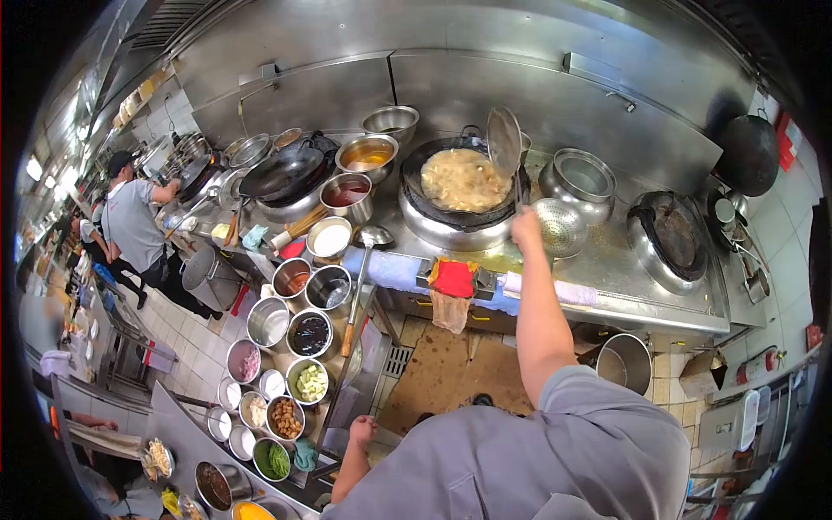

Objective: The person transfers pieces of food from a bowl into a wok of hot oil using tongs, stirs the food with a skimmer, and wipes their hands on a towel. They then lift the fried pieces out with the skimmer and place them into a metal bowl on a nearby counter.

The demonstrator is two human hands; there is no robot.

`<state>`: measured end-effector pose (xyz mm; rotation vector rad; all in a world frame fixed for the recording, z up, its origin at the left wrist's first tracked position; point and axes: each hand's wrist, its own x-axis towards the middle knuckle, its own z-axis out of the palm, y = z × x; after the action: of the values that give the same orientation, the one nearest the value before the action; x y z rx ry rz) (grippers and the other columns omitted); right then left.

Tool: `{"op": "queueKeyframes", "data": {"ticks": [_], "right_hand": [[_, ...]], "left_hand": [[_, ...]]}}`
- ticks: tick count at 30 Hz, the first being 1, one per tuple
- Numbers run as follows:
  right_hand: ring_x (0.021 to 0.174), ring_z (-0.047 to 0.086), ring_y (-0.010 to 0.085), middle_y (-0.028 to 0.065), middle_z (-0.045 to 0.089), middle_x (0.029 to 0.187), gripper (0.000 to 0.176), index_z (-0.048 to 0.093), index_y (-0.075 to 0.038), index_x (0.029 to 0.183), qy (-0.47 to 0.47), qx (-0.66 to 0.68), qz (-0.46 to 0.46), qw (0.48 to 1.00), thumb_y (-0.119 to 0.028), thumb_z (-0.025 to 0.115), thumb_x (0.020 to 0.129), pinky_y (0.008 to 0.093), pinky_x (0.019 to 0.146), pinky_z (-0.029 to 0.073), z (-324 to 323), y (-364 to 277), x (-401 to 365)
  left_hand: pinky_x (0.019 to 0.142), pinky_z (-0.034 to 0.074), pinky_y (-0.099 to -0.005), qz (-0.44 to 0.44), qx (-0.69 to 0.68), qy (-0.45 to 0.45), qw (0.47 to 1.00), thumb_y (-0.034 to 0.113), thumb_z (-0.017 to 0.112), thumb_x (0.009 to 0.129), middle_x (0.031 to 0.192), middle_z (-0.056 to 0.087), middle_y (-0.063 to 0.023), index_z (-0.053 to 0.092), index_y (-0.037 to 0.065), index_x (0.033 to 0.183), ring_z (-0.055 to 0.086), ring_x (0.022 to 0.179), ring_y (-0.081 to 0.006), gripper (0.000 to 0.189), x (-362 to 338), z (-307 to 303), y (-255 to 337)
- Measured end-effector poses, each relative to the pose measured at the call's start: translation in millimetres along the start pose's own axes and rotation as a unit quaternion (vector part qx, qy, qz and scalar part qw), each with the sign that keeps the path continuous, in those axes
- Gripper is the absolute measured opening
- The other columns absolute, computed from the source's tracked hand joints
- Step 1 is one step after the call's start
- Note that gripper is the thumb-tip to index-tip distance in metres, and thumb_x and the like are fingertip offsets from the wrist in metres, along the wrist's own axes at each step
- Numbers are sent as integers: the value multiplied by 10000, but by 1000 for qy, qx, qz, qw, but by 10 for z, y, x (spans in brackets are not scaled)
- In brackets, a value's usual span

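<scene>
My right hand (525,230) is stretched out over the stove with its fingers wrapped round the handle of a skimmer (503,143). The round head of the skimmer stands tilted up at the right rim of a wok (412,178). Pale, foaming liquid with pieces in it (464,180) fills the wok. Just right of that hand, a perforated strainer (562,229) lies on the steel counter. My left hand (363,430) hangs low by my body, curled closed, with nothing visible in it. Nearest to it are the pots of ingredients on the left.
Left of the wok stand bowls of yellow (367,156) and red liquid (347,192). A ladle (360,286) rests across the left counter beside several ingredient pots (286,418). A lidded pot (583,178) and another burner (667,238) are rightward. A co-worker (134,217) stands far left.
</scene>
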<state>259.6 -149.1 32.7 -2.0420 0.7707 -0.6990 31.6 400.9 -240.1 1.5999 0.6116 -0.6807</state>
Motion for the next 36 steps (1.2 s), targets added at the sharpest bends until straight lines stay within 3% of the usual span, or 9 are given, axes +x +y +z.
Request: {"op": "queueKeyframes", "data": {"ticks": [2,7,13,22,24,26,28,33,36], "right_hand": [[588,572,378,256,589,752,185,581,47,824,-82,206,190,956,-9,501,668,405,502,442,286,43,54],[346,368,160,54,391,513,221,480,-65,928,-181,234,185,937,27,393,746,296,296,207,126,-94,377],[790,588,370,227,597,905,343,498,-22,1126,68,-33,-58,995,-75,412,798,394,676,464,-630,272,-215],[907,536,421,284,561,955,345,463,-57,1152,80,-178,51,979,-90,459,809,454,779,422,-1190,829,-1597],[915,529,427,280,548,991,356,446,-57,1168,61,-208,52,975,-94,464,815,458,784,420,-1132,1009,-1737],[957,498,443,272,512,1074,425,380,-34,1228,17,-215,55,975,-115,481,823,459,819,409,-1050,1260,-1829],[969,506,425,274,526,1057,430,400,-34,1222,-6,-210,47,977,-130,499,815,447,832,406,-951,1626,-1921],[921,558,347,193,552,1080,484,406,-80,1248,37,-72,134,988,-350,476,853,396,794,450,-874,2645,-2041],[582,546,174,72,573,763,391,535,-56,999,30,199,378,904,-411,433,871,302,384,398,-1139,2576,-2489]], "left_hand": [[398,379,-260,-5,24,-5,1000,118,486,825,644,524,-43,521,55,811,497,480,-135,73,39,-26,-193],[405,383,-260,25,-33,-33,999,152,507,822,628,530,-26,521,54,811,513,491,-131,99,49,-209,-592],[451,422,-312,-7,170,-9,985,172,518,816,660,560,-53,529,59,847,546,560,-169,118,-165,-492,-852],[549,474,-351,-77,263,-118,954,218,521,788,755,606,-114,588,41,810,587,635,-246,190,590,-832,-1170],[529,462,-339,387,720,-129,562,211,519,771,751,599,-97,578,55,809,577,618,-222,171,588,-919,-643],[513,450,-318,412,705,-166,552,222,512,770,735,590,-87,570,61,805,561,586,-197,175,859,-883,-274],[527,452,-305,11,230,-123,965,245,514,779,736,590,-79,568,48,814,551,574,-187,207,729,-548,229],[470,426,-281,110,234,-68,964,237,505,797,615,570,-38,581,42,818,521,516,-147,210,392,122,911],[499,455,-274,138,315,-94,934,206,508,797,612,592,-47,607,41,777,556,536,-132,194,484,285,724]]}}
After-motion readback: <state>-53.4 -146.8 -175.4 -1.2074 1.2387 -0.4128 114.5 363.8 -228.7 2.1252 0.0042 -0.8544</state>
